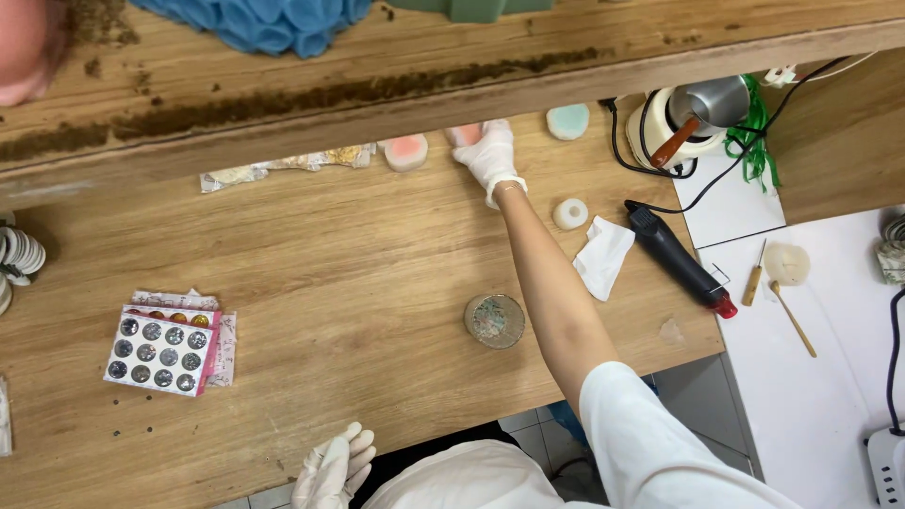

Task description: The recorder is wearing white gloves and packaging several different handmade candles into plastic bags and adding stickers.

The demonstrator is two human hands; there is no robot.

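The right hand (487, 155), in a white glove, reaches far across the wooden workbench (358, 273) and lies on a pale pink round piece (464, 134) that sits just under the overhanging shelf (377, 94). Its fingers are pressed together over the piece; whether they pinch it I cannot tell, since the shelf edge hides the fingertips. Little of the piece shows, so its long axis cannot be read.

Taking that pink piece as the landmark: just to its left lies a second round piece with a coral centre (406, 151), and further left a crumpled strip of foil wrapping (283, 166). To its right, also by the shelf edge, sits a pale teal round piece (567, 121). Nearer the person and to the right rests a small white ring-shaped piece (569, 213), with a crumpled white tissue (603, 256) beside it and a black heat tool with a red tip (679, 259) beyond, pointing down and right.

Well below the landmark, a small round dish (494, 320) holds speckled, glittery flakes. Far down and left, a blister card (158, 351) carries rows of little round pots, mostly silver.

Between dish and card the bench is open wood up to its near edge.

The left hand (335, 469), also gloved, hovers below that near edge, fingers loosely spread, holding nothing.
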